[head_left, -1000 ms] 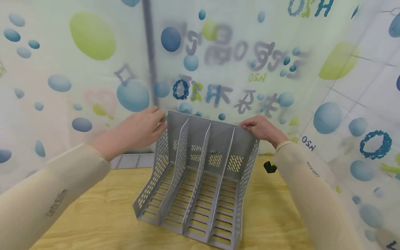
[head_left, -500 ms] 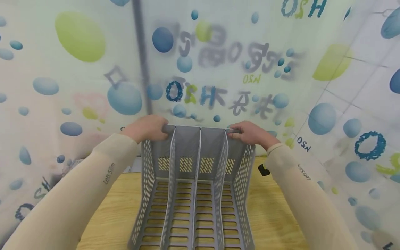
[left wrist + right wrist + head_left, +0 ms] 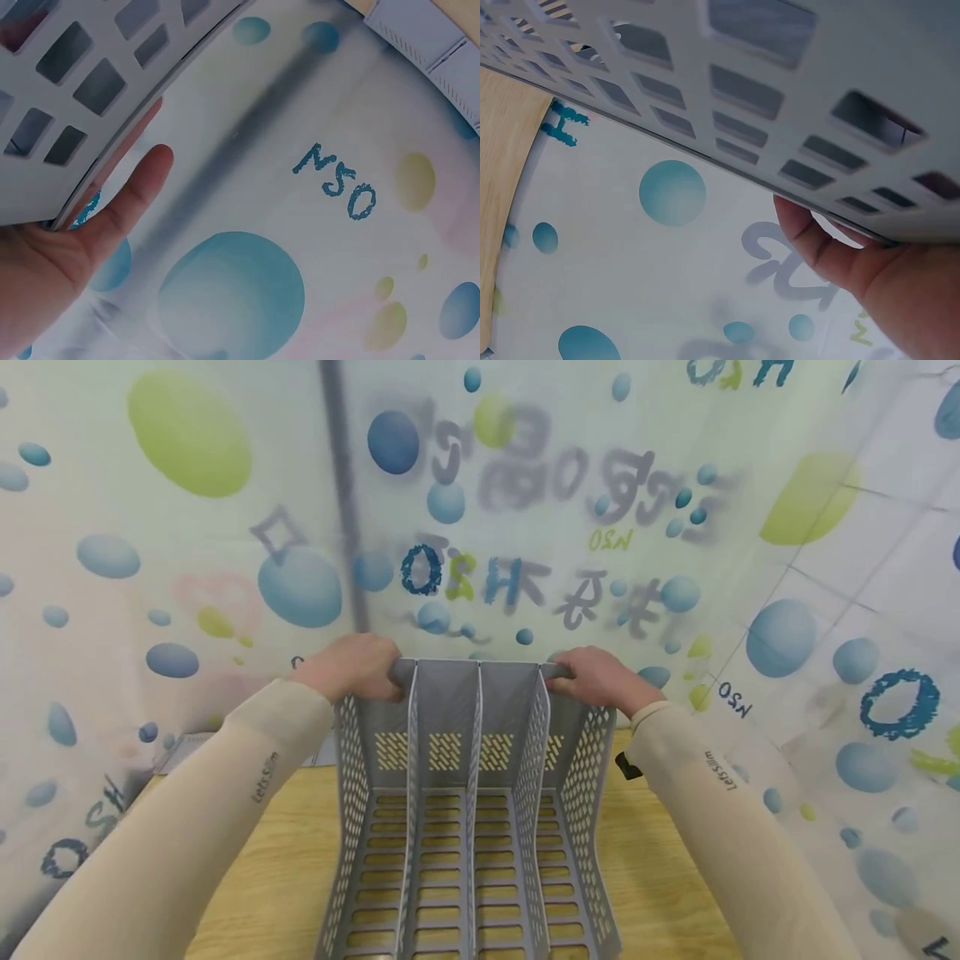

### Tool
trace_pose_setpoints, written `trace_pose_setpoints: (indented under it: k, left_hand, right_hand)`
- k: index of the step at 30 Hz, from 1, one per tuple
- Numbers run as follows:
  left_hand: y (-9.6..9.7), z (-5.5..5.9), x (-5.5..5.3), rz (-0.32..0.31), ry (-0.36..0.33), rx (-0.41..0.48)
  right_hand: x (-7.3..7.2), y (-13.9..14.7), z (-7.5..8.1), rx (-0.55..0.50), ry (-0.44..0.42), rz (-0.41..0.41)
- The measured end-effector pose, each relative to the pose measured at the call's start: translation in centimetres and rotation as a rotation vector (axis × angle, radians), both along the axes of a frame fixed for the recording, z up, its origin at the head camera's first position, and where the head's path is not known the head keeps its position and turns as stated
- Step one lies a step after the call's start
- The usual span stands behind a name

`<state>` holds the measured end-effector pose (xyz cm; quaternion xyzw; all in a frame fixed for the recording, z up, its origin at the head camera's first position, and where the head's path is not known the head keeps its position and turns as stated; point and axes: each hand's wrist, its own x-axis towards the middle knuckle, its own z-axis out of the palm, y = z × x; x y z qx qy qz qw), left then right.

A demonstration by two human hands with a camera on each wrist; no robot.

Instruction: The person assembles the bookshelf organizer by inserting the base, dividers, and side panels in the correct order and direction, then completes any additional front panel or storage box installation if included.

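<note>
A grey plastic file organizer (image 3: 447, 700) with perforated walls and several upright slots stands on the table in the middle of the head view. Its slotted base runs past the lower edge of that view. My left hand (image 3: 354, 667) grips the back panel's top edge near the left corner. On the right, my right hand (image 3: 598, 677) holds the same edge with curled fingers. Up close in the left wrist view, the thumb (image 3: 124, 206) lies beside the perforated side wall (image 3: 26, 191). The right wrist view has the other side wall (image 3: 900, 60) above my hand.
Behind the wooden table (image 3: 262, 852) hangs a curtain (image 3: 487, 635) printed with bubbles and letters. A flat pale grey panel (image 3: 178, 752) lies at the back left, partly behind my sleeve. A small black object (image 3: 627, 766) sits near my right wrist.
My left hand has come onto the top edge from beside the corner. The organizer has turned from its skewed angle to face me squarely. Since half a second ago, little has moved.
</note>
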<state>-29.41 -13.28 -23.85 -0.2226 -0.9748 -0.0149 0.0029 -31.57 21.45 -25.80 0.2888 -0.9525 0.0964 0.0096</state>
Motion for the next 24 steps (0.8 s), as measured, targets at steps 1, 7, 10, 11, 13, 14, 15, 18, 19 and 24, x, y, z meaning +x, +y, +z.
trace_pose_setpoints:
  k: [1, 7, 10, 11, 13, 14, 15, 18, 19, 24]
  left_hand:
    - [0.0, -0.1, -0.1, 0.008, -0.006, 0.003]
    - [0.3, -0.5, -0.4, 0.049, -0.033, 0.006]
    - [0.4, -0.6, -0.5, 0.061, -0.034, 0.006]
    - [0.5, -0.6, -0.5, 0.067, -0.034, 0.003]
    - [0.4, -0.8, -0.5, 0.069, -0.027, 0.003]
    - [0.4, -0.8, -0.5, 0.068, -0.024, 0.005]
    - [0.4, -0.9, -0.5, 0.068, -0.024, 0.006]
    - [0.0, -1.2, -0.5, 0.055, -0.022, 0.015]
    - [-0.1, -1.2, -0.6, 0.055, -0.025, 0.020]
    - [-0.9, -1.6, -0.8, 0.089, -0.036, 0.033]
  right_hand:
    - [0.0, 0.0, 0.0, -0.004, 0.000, 0.001]
    - [0.0, 0.0, -0.2, -0.004, -0.007, -0.015]
    - [-0.1, -0.1, -0.2, -0.011, -0.013, -0.030]
    - [-0.1, -0.1, -0.2, -0.017, -0.017, -0.035]
    - [-0.2, -0.1, -0.3, -0.027, -0.022, -0.043]
    - [-0.2, -0.2, -0.3, -0.030, -0.025, -0.044]
    - [-0.2, -0.2, -0.3, -0.033, -0.026, -0.043]
    - [-0.1, -0.4, -0.1, -0.025, -0.018, -0.041]
    - [0.0, -0.6, 0.0, -0.022, -0.011, -0.035]
    - [0.3, -1.3, 0.4, -0.002, 0.009, -0.022]
